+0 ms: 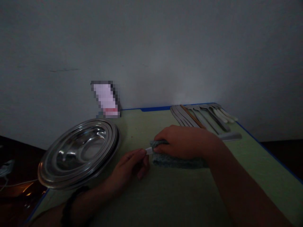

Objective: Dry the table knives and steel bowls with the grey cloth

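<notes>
My left hand (133, 162) pinches the end of a thin, pale utensil handle (149, 150) between thumb and fingers. Over that handle, my right hand (182, 142) grips a folded grey-green cloth (180, 161), which hides most of the utensil. Its kind cannot be made out. Beyond my right wrist a wide, pale metal piece (230, 136) shows. Whether it belongs to the held utensil is unclear. To the left of my left hand, several shiny metal plates or shallow bowls (82, 153) are stacked.
Behind my right hand several flat-handled pieces of cutlery (181, 115), brown chopsticks (193, 116), and white-handled cutlery (219, 114) lie in a row. A phone-like blurred device (105, 99) leans against the wall (151, 56). The green table (139, 126) has a blue edge.
</notes>
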Demonstrator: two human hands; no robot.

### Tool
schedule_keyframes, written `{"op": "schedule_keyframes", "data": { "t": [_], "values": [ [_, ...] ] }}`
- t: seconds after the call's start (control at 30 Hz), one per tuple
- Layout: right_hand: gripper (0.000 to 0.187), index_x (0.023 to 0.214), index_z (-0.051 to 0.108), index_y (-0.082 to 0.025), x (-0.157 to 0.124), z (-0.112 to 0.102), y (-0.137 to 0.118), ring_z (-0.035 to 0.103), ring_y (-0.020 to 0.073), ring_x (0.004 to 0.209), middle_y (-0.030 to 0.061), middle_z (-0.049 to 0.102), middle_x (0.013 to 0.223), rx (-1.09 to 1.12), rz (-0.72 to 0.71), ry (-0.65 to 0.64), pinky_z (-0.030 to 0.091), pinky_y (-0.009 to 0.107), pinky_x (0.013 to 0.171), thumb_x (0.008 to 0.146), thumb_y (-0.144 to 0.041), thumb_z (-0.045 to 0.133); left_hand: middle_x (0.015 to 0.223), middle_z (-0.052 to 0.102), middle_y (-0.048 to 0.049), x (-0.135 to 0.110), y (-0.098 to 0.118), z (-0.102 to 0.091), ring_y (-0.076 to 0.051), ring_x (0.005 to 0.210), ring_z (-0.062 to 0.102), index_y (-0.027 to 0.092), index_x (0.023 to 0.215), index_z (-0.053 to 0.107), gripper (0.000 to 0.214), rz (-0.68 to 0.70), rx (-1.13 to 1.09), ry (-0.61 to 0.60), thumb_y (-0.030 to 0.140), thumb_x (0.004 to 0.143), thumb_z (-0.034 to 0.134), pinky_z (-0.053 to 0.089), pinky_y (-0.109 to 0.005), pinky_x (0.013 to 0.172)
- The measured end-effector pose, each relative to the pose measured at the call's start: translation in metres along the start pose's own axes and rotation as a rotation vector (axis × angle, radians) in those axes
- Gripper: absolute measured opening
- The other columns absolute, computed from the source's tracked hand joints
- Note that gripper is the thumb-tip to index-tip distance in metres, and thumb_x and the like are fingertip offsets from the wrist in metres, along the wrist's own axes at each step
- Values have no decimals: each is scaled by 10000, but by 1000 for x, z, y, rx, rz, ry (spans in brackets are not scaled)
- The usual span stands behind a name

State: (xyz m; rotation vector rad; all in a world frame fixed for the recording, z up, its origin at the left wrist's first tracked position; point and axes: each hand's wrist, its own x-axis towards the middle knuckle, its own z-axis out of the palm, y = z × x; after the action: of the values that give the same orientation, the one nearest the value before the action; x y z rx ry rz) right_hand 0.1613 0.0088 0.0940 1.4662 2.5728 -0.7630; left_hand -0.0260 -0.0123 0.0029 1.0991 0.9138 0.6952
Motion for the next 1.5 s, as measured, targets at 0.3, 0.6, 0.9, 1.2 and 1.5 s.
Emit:
{"op": "schedule_keyframes", "data": {
  "t": [0.3, 0.6, 0.9, 1.2, 1.5],
  "values": [
    [384, 1001, 641, -172, 20, 10, -6, 616, 215, 883, 104, 675, 1033, 99, -191, -66, 432, 292, 678, 864, -401, 365, 395, 385, 29, -9, 16, 5, -137, 412, 326, 238, 461, 521, 343, 25, 97, 146, 377, 771, 567, 250, -258, 436],
    [524, 1065, 653, -251, -28, -12, 70, 620, 228, 917, 33, 672, 1068, 162, 100, -21, 448, 293, 722, 701, -617, 564, 378, 321, 56, 6, 3, -4, -101, 403, 303, 193, 453, 476, 395, 90, -94, 240, 311, 830, 467, 277, -244, 454],
    [405, 938, 688, -227, -41, -18, 72, 641, 168, 780, 2, 708, 887, 379, 143, -54, 469, 235, 661, 772, -553, 513, 595, 559, 15, 4, 1, 0, -121, 498, 469, 178, 898, 622, 367, 41, -166, 135, 525, 799, 557, 336, -224, 433],
    [406, 908, 663, -194, -2, 1, 48, 609, 136, 770, 23, 675, 884, 462, 35, -37, 461, 229, 712, 851, -511, 417, 697, 558, 21, 4, 1, 0, -96, 516, 465, 190, 1096, 573, 370, 71, -11, 125, 458, 842, 556, 354, -206, 453],
    [364, 849, 625, -171, 14, 18, 58, 478, 53, 456, -47, 564, 661, 819, 15, -242, 410, 184, 478, 842, -496, 461, 591, 526, 47, 8, -1, -2, -82, 446, 436, 178, 787, 552, 375, 40, -48, 185, 550, 823, 529, 311, -189, 387]
  ]
}}
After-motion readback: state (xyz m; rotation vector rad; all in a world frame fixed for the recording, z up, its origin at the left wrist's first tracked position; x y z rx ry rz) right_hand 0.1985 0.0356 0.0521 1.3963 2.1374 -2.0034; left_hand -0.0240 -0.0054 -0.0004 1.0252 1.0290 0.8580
